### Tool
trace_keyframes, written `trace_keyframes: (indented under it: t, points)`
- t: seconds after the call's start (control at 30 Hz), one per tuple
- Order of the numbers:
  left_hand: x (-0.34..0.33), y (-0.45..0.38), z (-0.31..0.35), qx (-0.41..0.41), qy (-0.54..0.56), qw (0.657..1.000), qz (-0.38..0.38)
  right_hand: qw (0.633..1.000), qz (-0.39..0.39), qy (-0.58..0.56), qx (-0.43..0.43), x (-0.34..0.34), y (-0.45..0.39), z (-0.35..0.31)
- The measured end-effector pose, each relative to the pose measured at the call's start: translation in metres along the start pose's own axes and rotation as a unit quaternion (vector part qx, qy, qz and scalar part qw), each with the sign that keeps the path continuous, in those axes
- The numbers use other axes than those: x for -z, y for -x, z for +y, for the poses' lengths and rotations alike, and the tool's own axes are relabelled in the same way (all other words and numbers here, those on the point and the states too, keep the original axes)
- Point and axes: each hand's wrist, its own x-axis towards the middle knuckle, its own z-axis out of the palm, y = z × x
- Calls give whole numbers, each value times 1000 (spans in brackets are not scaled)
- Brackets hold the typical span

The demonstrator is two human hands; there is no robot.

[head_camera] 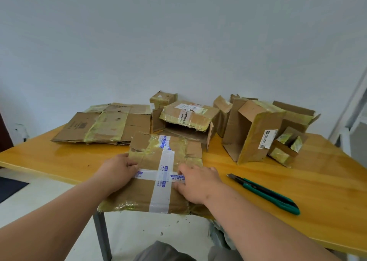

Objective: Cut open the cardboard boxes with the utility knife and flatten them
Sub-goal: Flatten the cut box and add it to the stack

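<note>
Two hands rest on a flattened cardboard box at the near edge of the yellow table. The left hand grips its left edge, thumb curled on top; the right hand presses flat, fingers straight, on the white tape. A green utility knife lies just right of it. Flattened boxes sit back left, uncut boxes back right.
</note>
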Motion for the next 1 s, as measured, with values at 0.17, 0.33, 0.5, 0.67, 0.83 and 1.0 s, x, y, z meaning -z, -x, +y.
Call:
trace_keyframes:
  t: [0.17,0.33,0.5,0.67,0.83,1.0]
  points:
    - [4,9,-1,91,11,996,-19,998,-62,-9,-18,-4,9,-4]
    - [14,17,4,182,217,956,-73,992,-64,-111,-14,-9,19,4]
    - [16,25,11,150,313,937,-26,989,-37,-140,-4,-14,22,7]
    - [30,25,6,88,344,932,70,980,64,-189,-13,-7,22,-6]
    - [57,23,-24,101,407,900,121,927,79,-358,-71,3,10,-13]
    - [74,15,-58,105,421,883,181,880,36,-473,-4,7,-10,-44]
